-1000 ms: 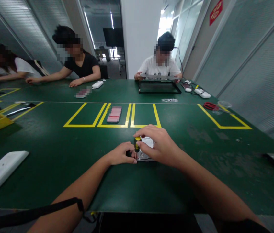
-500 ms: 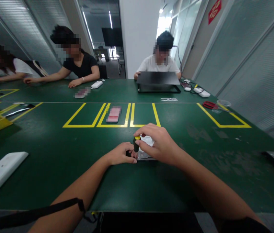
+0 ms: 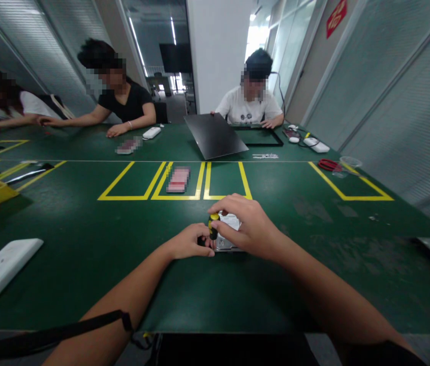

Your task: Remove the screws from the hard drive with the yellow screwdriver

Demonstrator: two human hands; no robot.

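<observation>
- Table (image 3: 184, 305): a green work surface fills the middle and lower frame, marked with yellow tape outlines (image 3: 125, 197) across its centre.
- Co-worker (image 3: 251, 104): a person in a white shirt sits at the upper right of centre, behind a tilted dark panel (image 3: 217, 137).
- White casing (image 3: 5, 274): it lies at the left edge of the frame, well apart from the hands.
- Right hand (image 3: 251, 223): just right of centre, it arches over the work. Its thumb presses the side of a screwdriver handle and its forefinger reaches the cap, so the grip is closed on the tool.
- Left hand (image 3: 190, 241): just left of centre, with thumb and fingers drawn close at the left end of the work. Whether they clamp the metal or steady the shaft cannot be told.
- Silver device (image 3: 222, 244): a flat, metal-edged unit with a pale label lies on the table at centre, partly covered by the right hand.
- Screwdriver (image 3: 214, 223): a short black-and-yellow handle stands nearly upright over the device's left end; its tip is hidden.
- Note on technique: good turning probably calls for the shaft square to the metal, light downward pressure through the forefinger, and short twists from the thumb. The left fingers would best brace the device against rotation, clear of the tip should it slip.
</observation>
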